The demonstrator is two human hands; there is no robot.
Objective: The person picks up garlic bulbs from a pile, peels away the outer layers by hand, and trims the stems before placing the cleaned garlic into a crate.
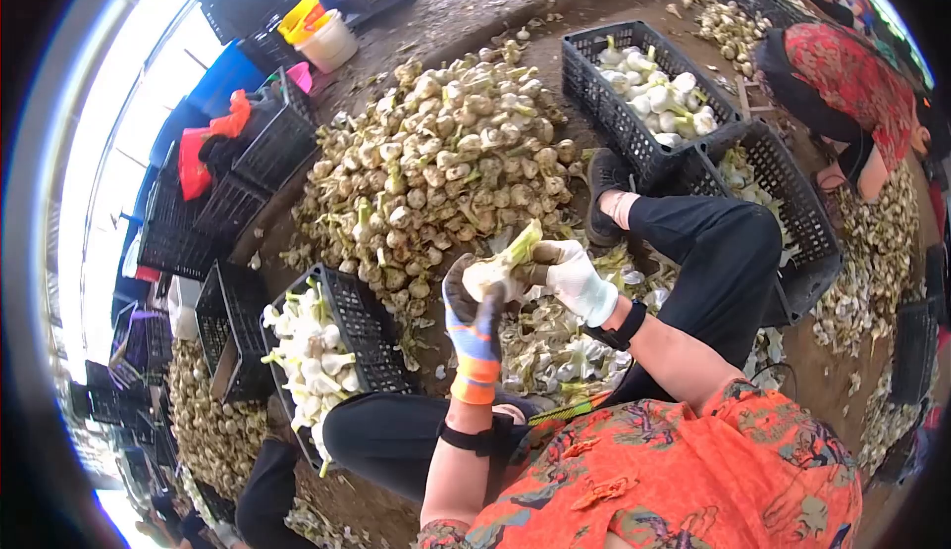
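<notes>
Seemingly, both hands hold garlic.

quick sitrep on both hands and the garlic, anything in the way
left hand gripping garlic bulb; right hand at its stalk; nothing visibly blocking either hand

Garlic-sorting work area | dirt floor | heaped garlic bulbs | black plastic crates
</notes>
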